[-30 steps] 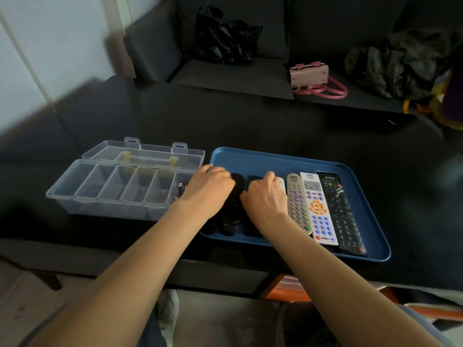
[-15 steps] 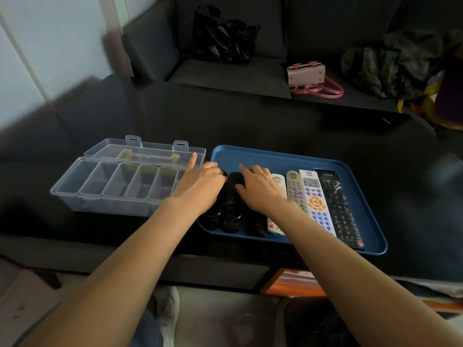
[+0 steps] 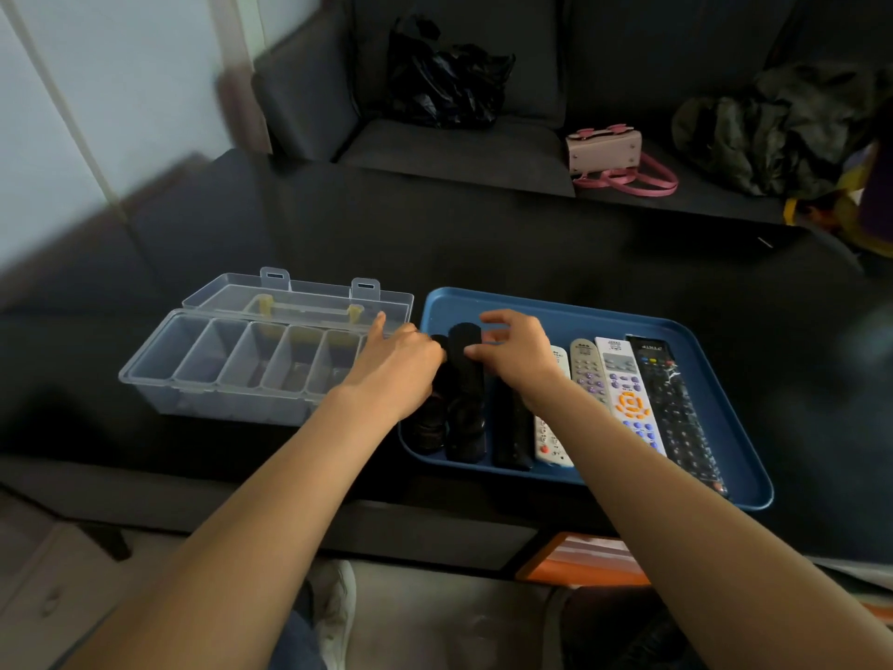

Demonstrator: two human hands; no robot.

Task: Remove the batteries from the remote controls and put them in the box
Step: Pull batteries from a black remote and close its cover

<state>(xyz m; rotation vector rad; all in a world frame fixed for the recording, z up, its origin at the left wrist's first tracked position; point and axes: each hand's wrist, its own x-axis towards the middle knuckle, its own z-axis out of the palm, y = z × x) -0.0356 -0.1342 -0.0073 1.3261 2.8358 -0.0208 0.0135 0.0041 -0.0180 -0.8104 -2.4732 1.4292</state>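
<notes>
While both hands work over the blue tray point(image 3: 570, 311), the right hand point(image 3: 519, 357) pinches a black remote point(image 3: 465, 394); the left hand's point(image 3: 396, 367) grip is unclear. The clear box point(image 3: 232, 369) sits left of the tray.

print on the black remote point(image 3: 674, 408), too blurred to read

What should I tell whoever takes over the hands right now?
Left hand: on the leftmost black remote, forefinger out; its grip is hidden.
Right hand: thumb and fingers pinch the top of the second black remote.
Seven remotes lie side by side in the blue tray. The clear box sits open to the left; no batteries can be made out in it.
Done: nothing certain.
Left: open each remote, move batteries to the box.
</notes>
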